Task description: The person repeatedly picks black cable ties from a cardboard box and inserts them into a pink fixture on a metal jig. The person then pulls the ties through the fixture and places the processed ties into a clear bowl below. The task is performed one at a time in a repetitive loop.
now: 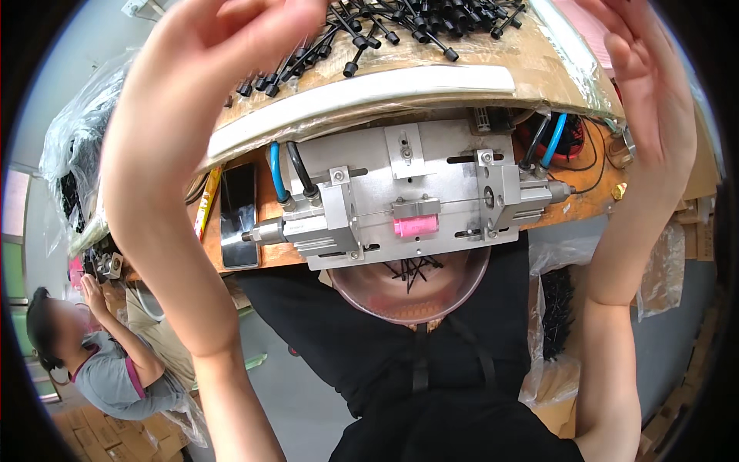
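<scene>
Black knob-ended rods (440,17) piled beyond the pneumatic fixture (377,169) are probably best lifted singly, but with left hand (245,37) and right hand (643,73) cropped, I cannot tell their fingers' opening or hold.

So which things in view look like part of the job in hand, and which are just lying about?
Likely part of the job:
- metal fixture
- pink piece on it
- pile of black parts, nearest the left hand
- clear bowl holding similar black pieces

Probably just lying about:
- dark phone
- slim yellow item beside it
</scene>
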A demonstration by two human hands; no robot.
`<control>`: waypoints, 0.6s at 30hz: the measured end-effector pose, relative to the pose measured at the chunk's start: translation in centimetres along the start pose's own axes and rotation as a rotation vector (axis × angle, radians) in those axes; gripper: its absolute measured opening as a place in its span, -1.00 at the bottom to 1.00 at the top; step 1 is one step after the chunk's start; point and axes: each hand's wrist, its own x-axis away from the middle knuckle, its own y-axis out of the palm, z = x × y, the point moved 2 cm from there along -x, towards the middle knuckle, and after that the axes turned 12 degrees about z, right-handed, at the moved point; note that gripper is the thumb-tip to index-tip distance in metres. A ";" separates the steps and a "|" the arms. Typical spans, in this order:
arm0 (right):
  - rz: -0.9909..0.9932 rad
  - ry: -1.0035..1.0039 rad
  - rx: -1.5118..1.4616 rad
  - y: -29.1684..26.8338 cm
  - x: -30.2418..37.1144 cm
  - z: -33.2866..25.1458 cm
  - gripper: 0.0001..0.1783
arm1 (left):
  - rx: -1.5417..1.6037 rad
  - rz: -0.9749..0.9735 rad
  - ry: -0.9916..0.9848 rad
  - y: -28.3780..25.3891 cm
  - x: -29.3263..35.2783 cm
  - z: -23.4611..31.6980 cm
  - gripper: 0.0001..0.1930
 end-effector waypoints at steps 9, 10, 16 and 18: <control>-0.142 0.126 0.111 -5.7 6.4 2.4 -0.53 | -0.537 0.006 -0.001 14.1 20.2 0.1 -0.27; -0.115 0.123 0.144 -5.5 6.8 2.4 -0.53 | -0.610 -0.010 0.032 14.9 20.3 -0.3 -0.27; -0.104 0.012 0.176 -1.9 9.6 1.2 -0.64 | -0.708 -0.071 0.043 15.6 19.3 -0.8 -0.26; -0.092 -0.024 0.191 -0.5 10.9 1.6 -0.70 | -0.727 -0.088 0.029 15.4 19.4 -0.8 -0.24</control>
